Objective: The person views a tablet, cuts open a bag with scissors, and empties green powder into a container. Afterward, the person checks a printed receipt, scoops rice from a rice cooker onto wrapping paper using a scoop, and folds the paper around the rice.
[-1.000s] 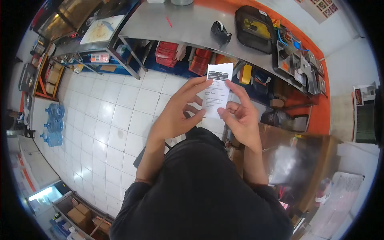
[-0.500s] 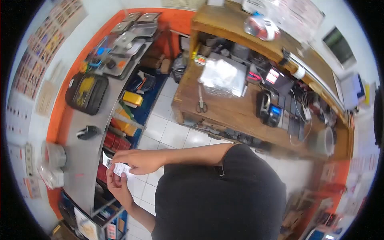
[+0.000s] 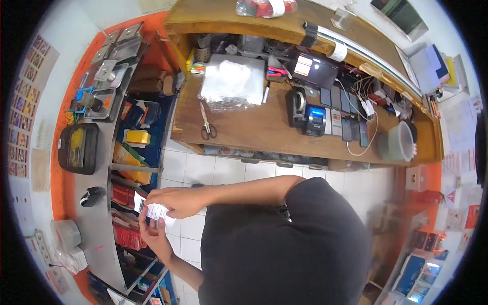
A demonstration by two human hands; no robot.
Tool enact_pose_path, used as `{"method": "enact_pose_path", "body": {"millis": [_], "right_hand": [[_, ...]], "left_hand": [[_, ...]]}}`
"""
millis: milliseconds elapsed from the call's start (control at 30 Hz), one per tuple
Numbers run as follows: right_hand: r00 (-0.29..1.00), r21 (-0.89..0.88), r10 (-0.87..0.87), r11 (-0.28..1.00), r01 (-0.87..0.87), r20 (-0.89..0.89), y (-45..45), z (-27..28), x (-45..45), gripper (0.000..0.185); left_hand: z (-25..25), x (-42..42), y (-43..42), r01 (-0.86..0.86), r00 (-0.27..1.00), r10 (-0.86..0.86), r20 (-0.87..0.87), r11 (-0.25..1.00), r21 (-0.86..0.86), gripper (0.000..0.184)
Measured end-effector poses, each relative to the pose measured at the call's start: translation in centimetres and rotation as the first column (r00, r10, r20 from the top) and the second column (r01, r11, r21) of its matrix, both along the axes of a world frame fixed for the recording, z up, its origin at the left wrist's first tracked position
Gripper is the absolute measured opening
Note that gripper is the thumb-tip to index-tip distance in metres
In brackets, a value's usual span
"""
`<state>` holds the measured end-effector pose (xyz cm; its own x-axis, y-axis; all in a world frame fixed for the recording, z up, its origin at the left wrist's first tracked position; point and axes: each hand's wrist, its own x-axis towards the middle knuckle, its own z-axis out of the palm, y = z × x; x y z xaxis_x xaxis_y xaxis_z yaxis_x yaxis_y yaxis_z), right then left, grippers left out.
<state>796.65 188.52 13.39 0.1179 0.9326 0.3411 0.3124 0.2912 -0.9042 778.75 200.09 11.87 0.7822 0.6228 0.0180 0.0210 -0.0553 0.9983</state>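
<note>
A small white slip of paper with black print (image 3: 155,211), which looks like a receipt or label, is held between my two hands over the gap beside the steel counter. My right hand (image 3: 178,201) reaches in from above with fingers bent over the slip's upper side, covering part of it. Below it, my left hand (image 3: 156,239) pinches the slip's lower edge between thumb and fingers. The print is too small to read. Red packets (image 3: 129,238) stand on the shelf just beyond my left hand.
On the steel counter (image 3: 101,229) at left are a black tape dispenser (image 3: 92,196) and a black case (image 3: 78,148). The wooden desk (image 3: 244,129) holds scissors (image 3: 207,124), clear plastic bags (image 3: 231,84), a small printer (image 3: 315,121), phones (image 3: 351,128) and a bucket (image 3: 396,142).
The head view has turned, so the desk and its items sit further left and more of the right side shows. Both hands still hold the slip in much the same pose.
</note>
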Motion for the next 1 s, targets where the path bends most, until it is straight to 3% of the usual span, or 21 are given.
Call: {"method": "enact_pose_path", "body": {"millis": [100,200,300,367,433,467,500,533,567,667,767,800,867,900,967,1000], "right_hand": [[1.000,-0.037,-0.021,0.999,0.020,0.000,-1.4,-0.2,0.3,0.060],[0.984,0.039,-0.175,0.984,0.176,-0.016,-2.1,0.0,0.6,0.056],[0.973,0.005,-0.224,0.975,0.224,0.052,-3.0,2.3,1.9,0.059],[0.962,0.056,-0.268,0.963,0.265,0.057,-2.3,1.7,2.8,0.060],[0.962,0.051,-0.274,0.960,0.275,-0.013,-2.2,2.0,4.5,0.066],[0.923,0.112,-0.364,0.930,0.351,0.124,-1.8,2.0,5.3,0.069],[0.947,-0.105,-0.322,0.941,0.321,0.003,-1.8,3.4,6.1,0.067],[0.953,-0.148,-0.303,0.943,0.298,-0.007,-1.4,4.1,7.0,0.068],[0.957,-0.186,-0.268,0.951,0.246,-0.108,-0.3,4.5,7.5,0.069],[0.918,-0.212,-0.209,0.967,0.142,-0.338,4.6,5.9,8.2,0.067],[0.947,-0.127,-0.097,0.990,0.061,-0.307,12.4,6.7,7.6,0.068],[0.947,-0.043,-0.034,0.999,0.021,-0.318,13.3,6.2,8.6,0.068],[0.979,-0.053,-0.023,0.998,0.013,-0.204,18.0,7.5,7.1,0.069],[0.983,-0.032,-0.009,0.999,0.003,-0.184,20.9,7.8,5.8,0.068],[0.986,-0.005,0.081,0.997,-0.082,-0.146,25.7,7.6,3.5,0.067],[0.981,-0.005,0.149,0.989,-0.151,-0.121,27.9,7.2,2.3,0.066]], "left_hand": [[-0.4,0.4,-1.5,0.007,0.999,-0.006,0.041,0.999,-0.031,0.062],[-0.7,1.0,-1.6,-0.001,0.996,0.007,0.088,0.998,-0.060,0.073],[-3.4,-0.2,0.2,0.138,0.985,-0.143,-0.096,0.988,-0.066,0.081],[-6.4,-1.3,1.9,0.349,0.903,-0.329,-0.278,0.937,0.027,0.083],[-5.7,-0.5,1.8,0.531,0.796,-0.461,-0.393,0.843,0.085,0.085],[-4.5,0.1,1.4,0.592,0.745,-0.503,-0.439,0.802,0.085,0.086],[-3.6,0.1,1.4,0.588,0.738,-0.506,-0.446,0.807,0.056,0.084],[-2.7,-0.4,1.9,0.581,0.735,-0.504,-0.454,0.813,0.037,0.083],[-1.4,-1.0,2.6,0.495,0.774,-0.419,-0.475,0.868,0.040,0.083],[1.0,-3.8,6.4,0.331,0.900,-0.313,-0.304,0.943,0.010,0.079],[-1.8,-9.0,11.0,-0.068,0.966,0.045,-0.254,0.994,-0.081,0.075],[-4.7,-9.8,10.7,-0.152,0.957,0.142,-0.253,0.988,-0.018,0.075],[-13.2,-15.2,11.4,-0.393,0.862,0.321,-0.392,0.912,-0.117,0.068],[-18.7,-18.2,11.3,-0.455,0.771,0.390,-0.504,0.890,-0.009,0.065],[-32.9,-24.1,6.6,-0.515,0.441,0.492,-0.751,0.824,0.237,0.062],[-33.8,-24.9,3.8,-0.561,0.283,0.329,-0.901,0.819,0.122,0.060]]}}
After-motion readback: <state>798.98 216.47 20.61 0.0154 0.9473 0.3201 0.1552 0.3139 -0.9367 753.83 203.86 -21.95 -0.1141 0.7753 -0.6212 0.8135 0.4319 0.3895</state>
